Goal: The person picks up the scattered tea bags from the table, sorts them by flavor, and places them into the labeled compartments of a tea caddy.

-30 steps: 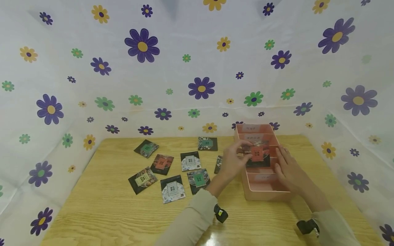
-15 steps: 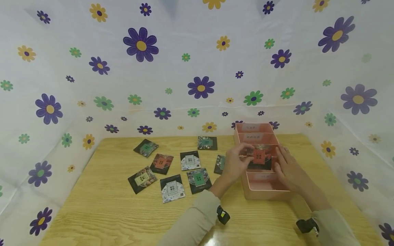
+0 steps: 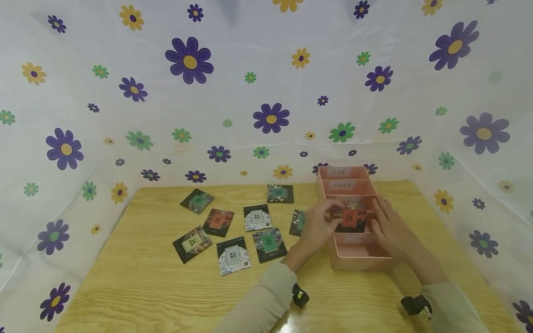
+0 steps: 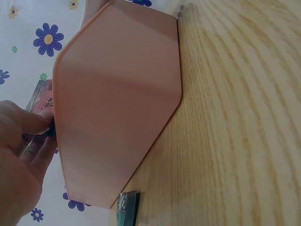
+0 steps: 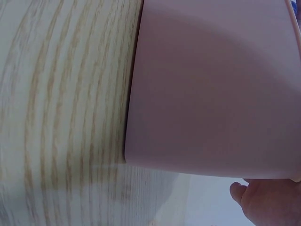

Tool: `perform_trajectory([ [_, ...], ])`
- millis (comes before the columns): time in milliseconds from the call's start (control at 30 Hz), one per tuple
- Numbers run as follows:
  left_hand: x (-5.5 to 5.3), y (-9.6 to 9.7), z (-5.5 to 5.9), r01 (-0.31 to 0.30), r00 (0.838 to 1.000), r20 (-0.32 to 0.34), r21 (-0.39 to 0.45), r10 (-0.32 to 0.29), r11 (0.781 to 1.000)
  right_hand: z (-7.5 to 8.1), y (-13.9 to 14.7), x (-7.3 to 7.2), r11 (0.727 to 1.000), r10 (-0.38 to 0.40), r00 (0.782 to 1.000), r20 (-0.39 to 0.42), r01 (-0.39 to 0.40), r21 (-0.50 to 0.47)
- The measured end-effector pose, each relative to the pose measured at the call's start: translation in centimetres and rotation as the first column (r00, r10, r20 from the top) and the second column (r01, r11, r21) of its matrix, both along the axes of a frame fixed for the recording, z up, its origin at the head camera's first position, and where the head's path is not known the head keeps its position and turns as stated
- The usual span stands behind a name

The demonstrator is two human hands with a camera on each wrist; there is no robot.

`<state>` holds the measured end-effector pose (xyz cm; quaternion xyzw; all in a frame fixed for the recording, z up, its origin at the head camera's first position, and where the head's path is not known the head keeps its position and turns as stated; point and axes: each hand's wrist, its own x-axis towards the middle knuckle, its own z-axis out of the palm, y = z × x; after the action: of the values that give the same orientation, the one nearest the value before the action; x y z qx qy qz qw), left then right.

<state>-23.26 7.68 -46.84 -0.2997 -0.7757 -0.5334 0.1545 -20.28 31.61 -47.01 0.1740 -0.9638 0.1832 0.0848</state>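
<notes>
we see the wood-grain surface (image 3: 166,300) carrying everything, with the pink divided box (image 3: 362,263) at its right. our right hand (image 3: 391,233) rests on the box's right rim, fingers fairly straight, grasping nothing we can make out; if it slackens, a push might skid the box. our left hand (image 3: 318,224) pinches the red-labelled packet (image 3: 351,219) by its left edge, over the box's middle compartments; we cannot tell which its lower edge enters. that one-sided hold could let it twist, snagging or creasing on a divider. our left wrist could brush the loose packets (image 3: 269,245) nearby.
</notes>
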Motion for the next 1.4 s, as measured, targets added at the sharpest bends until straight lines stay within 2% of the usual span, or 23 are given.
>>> perform_trajectory([
  [333,-0.1,-0.2,-0.7,0.022,0.999,-0.041,-0.03,-0.023,0.999,0.0,0.0,0.1,1.0,-0.005,1.0,-0.003,0.005,0.004],
  [600,-0.2,-0.5,-1.1,-0.001,0.998,-0.069,-0.042,-0.002,0.999,-0.1,0.0,0.0,1.0,-0.005,1.0,0.01,0.005,-0.007],
  [833,0.2,-1.1,-0.6,0.008,0.998,-0.057,-0.022,-0.01,1.0,0.0,0.0,0.1,1.0,-0.011,0.999,0.042,0.011,-0.008],
  [933,0.4,-1.8,-0.1,0.046,0.999,-0.016,0.047,-0.045,0.998,0.1,0.0,0.1,1.0,-0.005,1.0,0.025,0.005,-0.01],
  [1067,0.1,-3.2,0.3,0.044,0.998,0.044,0.089,-0.048,0.995,0.3,-0.2,0.1,1.0,-0.003,1.0,0.016,0.003,-0.009],
  [1167,-0.3,-4.6,0.6,0.005,0.997,0.073,0.082,-0.011,0.997,0.4,-0.2,0.2,1.0,-0.004,1.0,0.021,0.004,-0.002],
  [1400,-0.7,-7.2,1.1,-0.03,0.993,0.121,0.132,0.014,0.991,0.3,-0.2,0.2,1.0,-0.019,0.999,0.035,0.019,0.006],
])
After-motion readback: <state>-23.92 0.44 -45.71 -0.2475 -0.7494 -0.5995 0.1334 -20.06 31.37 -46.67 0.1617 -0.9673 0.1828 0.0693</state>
